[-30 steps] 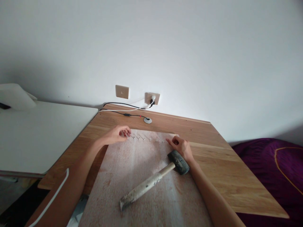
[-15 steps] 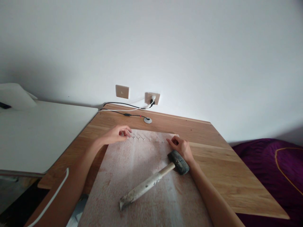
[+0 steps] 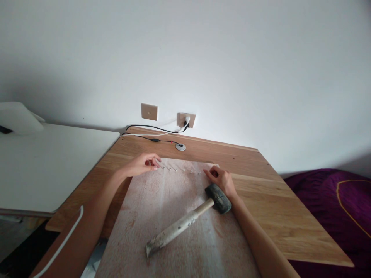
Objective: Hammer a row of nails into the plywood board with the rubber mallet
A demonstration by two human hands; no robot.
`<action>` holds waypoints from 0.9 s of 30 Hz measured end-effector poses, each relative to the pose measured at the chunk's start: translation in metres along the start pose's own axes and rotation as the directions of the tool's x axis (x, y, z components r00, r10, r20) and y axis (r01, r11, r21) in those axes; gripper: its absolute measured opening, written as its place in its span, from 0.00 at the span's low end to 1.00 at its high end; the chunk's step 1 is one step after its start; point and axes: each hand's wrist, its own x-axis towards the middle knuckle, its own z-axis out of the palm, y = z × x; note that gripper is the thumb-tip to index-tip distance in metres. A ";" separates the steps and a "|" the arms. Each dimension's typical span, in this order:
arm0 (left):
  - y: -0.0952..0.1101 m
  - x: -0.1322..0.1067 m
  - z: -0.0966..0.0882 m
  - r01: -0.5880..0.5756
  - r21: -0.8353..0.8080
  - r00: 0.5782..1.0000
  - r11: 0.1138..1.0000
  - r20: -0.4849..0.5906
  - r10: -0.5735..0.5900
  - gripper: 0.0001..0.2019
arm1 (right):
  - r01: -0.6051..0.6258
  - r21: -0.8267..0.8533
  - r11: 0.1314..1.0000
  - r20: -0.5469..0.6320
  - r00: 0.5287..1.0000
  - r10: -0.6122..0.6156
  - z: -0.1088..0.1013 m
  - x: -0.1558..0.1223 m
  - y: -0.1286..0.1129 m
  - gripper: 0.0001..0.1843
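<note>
Left hand (image 3: 142, 165): grip curled, fingertips pressed together just beside the first of a row of 6 small metal pins (image 3: 184, 170); cannot tell whether a pin is pinched. Right hand (image 3: 218, 178): grip loosely spread, fingers curled, near the last pin. Rubber mallet (image 3: 218, 198) lies on a stained board (image 3: 226, 247), head just beside the right hand. Wooden surface (image 3: 275, 208) carries the board. Hands barely shifted from 0.5 s earlier.

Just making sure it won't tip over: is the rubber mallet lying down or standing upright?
Lying down. The rubber mallet rests on its side on the pale board, handle flat, head beside the right hand.
</note>
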 end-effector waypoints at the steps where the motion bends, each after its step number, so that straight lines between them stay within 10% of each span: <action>1: 0.000 0.000 0.000 -0.005 -0.006 1.000 1.000 -0.001 0.005 0.17 | -0.001 -0.001 1.000 0.000 1.000 0.001 0.000 0.000 0.000 0.36; 27: 0.008 0.007 0.014 -0.012 0.095 0.992 0.995 -0.127 0.024 0.14 | -0.011 0.009 1.000 0.019 1.000 0.011 -0.003 0.001 -0.003 0.34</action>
